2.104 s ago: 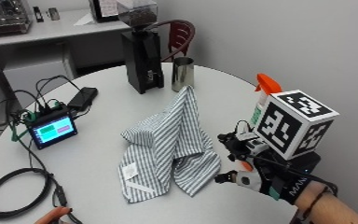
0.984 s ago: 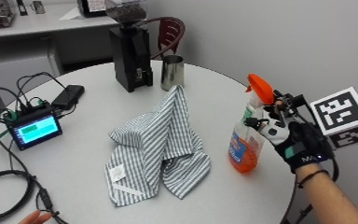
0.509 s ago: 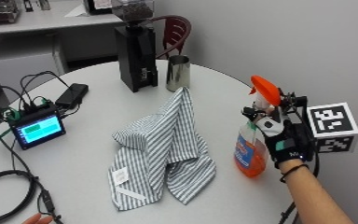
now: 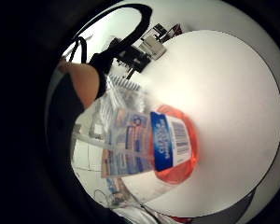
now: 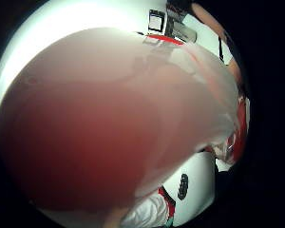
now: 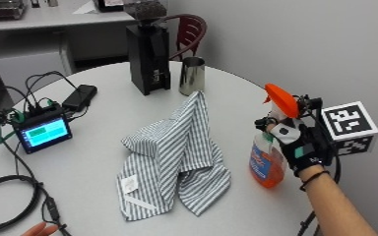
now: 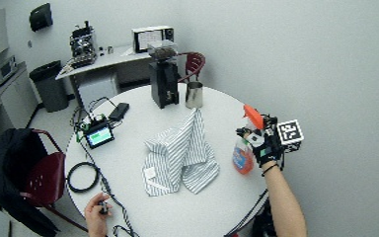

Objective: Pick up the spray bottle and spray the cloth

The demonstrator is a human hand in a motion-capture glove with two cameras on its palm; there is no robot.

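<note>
**Your gloved hand had the spray bottle in its grip at the table's right edge**

Your right hand (image 6: 301,147) was closed around the neck of the spray bottle (image 6: 267,164), fingers curled just under the orange spray head (image 6: 281,93). Half a second before, the hand sat at the same neck and the bottle stood in much the same spot; two seconds before, you were only reaching toward it. From the outside view you could not tell whether the base touched the table (image 6: 97,187) or hung just above it. The bottle held orange liquid in its lower part, and the thumb-side palm camera was filled with that orange body (image 5: 104,137), so it lay close against your palm. The little-finger-side camera showed the blue label and barcode (image 4: 170,142) with the white tabletop beyond.

Just beside the bottle, toward the table's middle, the striped cloth (image 6: 176,157) lay crumpled, one long corner running up to the steel cup (image 6: 192,75). What the cup held could not be seen. Next to the cup stood the black grinder (image 6: 148,54), its top hopper dark with contents. On the far left sat a small screen unit (image 6: 43,132) with cables, and your bare fingertips (image 6: 38,229) showed at the near edge.
</note>
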